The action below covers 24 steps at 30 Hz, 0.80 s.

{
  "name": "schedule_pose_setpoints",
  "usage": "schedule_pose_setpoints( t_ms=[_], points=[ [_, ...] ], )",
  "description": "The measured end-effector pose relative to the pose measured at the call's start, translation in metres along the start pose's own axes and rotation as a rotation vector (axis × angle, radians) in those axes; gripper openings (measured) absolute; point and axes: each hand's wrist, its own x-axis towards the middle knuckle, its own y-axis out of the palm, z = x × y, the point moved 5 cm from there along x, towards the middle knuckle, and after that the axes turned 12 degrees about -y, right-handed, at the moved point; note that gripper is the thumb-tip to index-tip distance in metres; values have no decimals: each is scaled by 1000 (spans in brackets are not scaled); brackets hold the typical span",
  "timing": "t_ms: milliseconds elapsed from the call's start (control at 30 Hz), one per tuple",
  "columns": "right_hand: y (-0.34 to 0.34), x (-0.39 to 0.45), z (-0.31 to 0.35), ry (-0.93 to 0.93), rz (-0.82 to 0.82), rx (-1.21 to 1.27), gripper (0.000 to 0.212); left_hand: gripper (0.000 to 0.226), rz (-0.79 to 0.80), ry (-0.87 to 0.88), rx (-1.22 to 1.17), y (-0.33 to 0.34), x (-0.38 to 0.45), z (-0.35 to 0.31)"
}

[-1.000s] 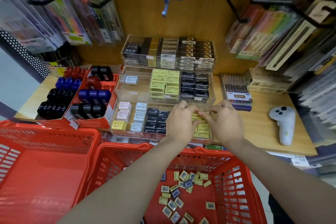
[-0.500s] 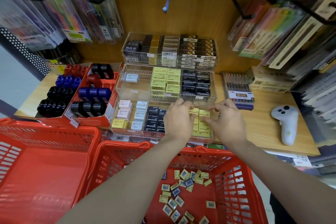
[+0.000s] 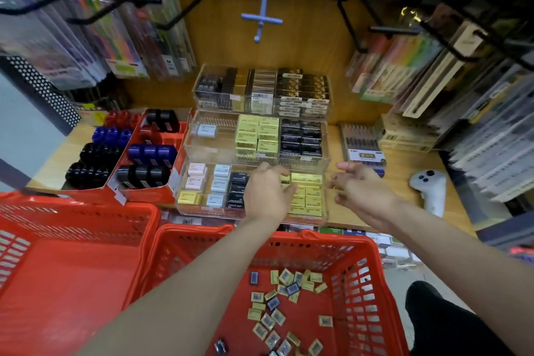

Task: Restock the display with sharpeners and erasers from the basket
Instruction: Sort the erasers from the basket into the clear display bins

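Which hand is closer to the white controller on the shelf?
Right. The right hand hovers just left of the white controller, past the clear tray's end; the left hand is farther left, over the yellow erasers.

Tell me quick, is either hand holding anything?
Left hand: open, holding nothing, over the yellow erasers.
Right hand: open, holding nothing.

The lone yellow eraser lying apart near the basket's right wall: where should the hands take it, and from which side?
The lone yellow eraser lies flat on the floor of the red basket, barcode up and clear of the pile. Probably best pinched across its two short edges from straight above; the mesh wall to its right crowds a sideways approach.
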Motion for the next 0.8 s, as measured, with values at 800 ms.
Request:
schedule_pose_setpoints(
  t_ms=[800],
  points=[
    [81, -127, 89, 1, 347, 435, 55, 19, 296, -69, -688, -169, -111, 14]
  ],
)
